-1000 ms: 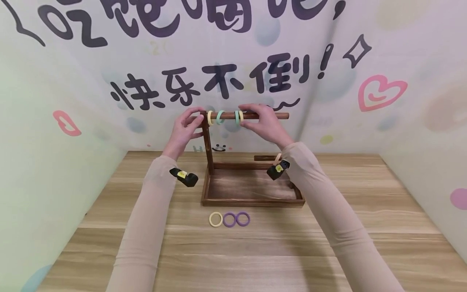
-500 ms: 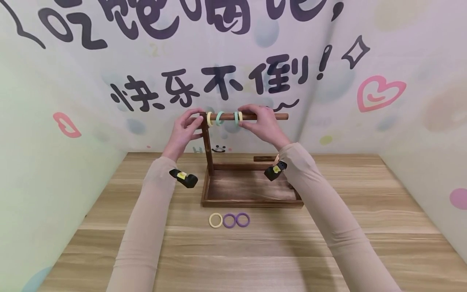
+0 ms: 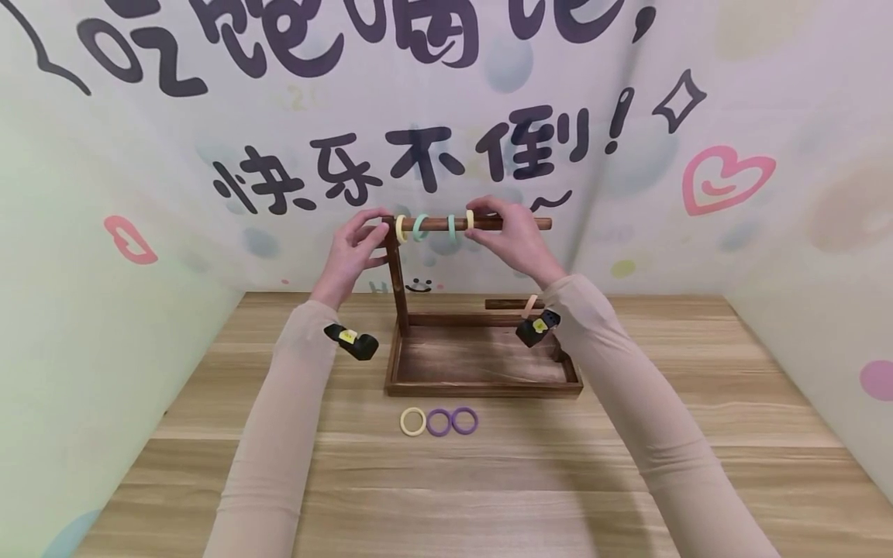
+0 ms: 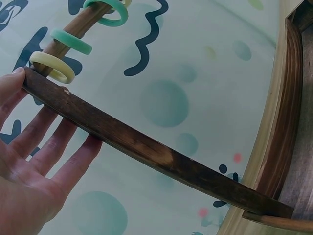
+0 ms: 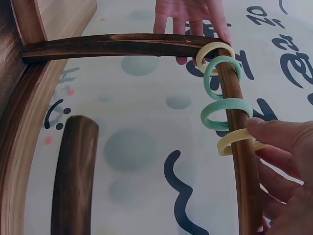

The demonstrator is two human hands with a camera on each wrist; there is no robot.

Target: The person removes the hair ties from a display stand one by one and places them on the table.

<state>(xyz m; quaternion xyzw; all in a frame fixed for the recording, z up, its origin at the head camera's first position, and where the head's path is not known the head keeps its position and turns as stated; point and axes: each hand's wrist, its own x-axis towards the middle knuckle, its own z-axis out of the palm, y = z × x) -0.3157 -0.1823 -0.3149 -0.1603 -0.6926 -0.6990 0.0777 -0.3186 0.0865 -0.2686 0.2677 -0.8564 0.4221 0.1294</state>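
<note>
My right hand (image 3: 512, 236) pinches a pale yellow ring (image 3: 470, 220) on the horizontal rod (image 3: 502, 224) of a dark wooden rack. To its left hang a mint-green ring (image 3: 451, 227), a second green ring (image 3: 419, 227) and, nearest the post, another yellow ring (image 3: 401, 229). My left hand (image 3: 352, 252) holds the upper end of the upright post (image 3: 397, 283). In the left wrist view, the thumb lies at the post's top and the fingertips meet its edge (image 4: 98, 125). The right wrist view has the pinched yellow ring (image 5: 226, 144) around the rod.
A yellow ring (image 3: 413, 409) and two purple rings (image 3: 439, 434) (image 3: 465, 432) lie on the wooden table (image 3: 446, 496) before the rack's tray base (image 3: 481, 389). A lower rod (image 3: 505, 304) carries a peach ring (image 3: 529, 305), partly behind my right wrist. A printed wall (image 3: 314, 256) stands behind.
My right hand has moved right along the rod with the yellow ring, leaving a gap between it and the green ring beside it. The left hand stays at the post.
</note>
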